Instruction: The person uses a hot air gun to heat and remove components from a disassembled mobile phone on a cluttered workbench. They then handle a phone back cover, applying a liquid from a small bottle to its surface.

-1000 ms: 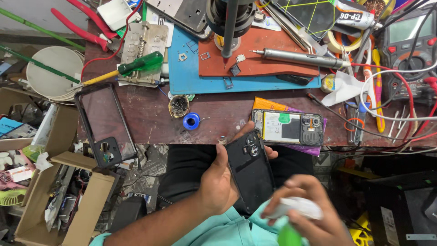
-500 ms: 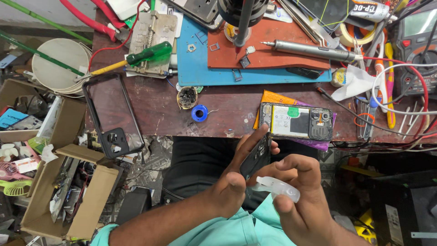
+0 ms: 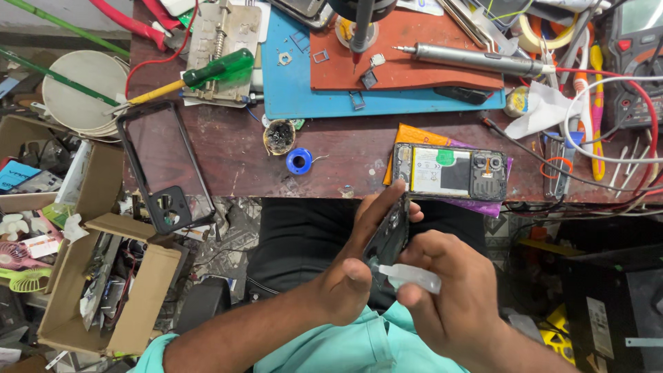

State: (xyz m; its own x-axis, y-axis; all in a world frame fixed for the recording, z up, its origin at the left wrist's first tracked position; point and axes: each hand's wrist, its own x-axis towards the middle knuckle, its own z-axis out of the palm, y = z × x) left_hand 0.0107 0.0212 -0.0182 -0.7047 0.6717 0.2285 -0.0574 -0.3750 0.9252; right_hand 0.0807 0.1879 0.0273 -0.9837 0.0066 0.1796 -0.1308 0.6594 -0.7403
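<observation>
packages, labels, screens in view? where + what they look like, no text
Opened phone: desk front edge, right of centre; white battery label, green sticker.
Multimeter: top right; dark body, greyish screen, red button.
Cardboard boxes: floor, lower left; brown, open, full of parts.
Dark box: lower right; white rectangular label.
Left hand holds dark phone back cover; right hand holds small clear bottle.

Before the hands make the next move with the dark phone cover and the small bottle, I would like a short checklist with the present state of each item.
1. Left hand holds the dark phone cover firmly: ok.
2. Right hand holds the small clear bottle: ok.
3. Bottle tip reaches the cover: ok, it appears to touch the edge.
4. Bottle has liquid left: cannot tell.
5. Open phone lies flat on the desk, clear of both hands: ok.
6. Desk edge below the open phone is free of wires: not ok, cables lie at its right.
</observation>
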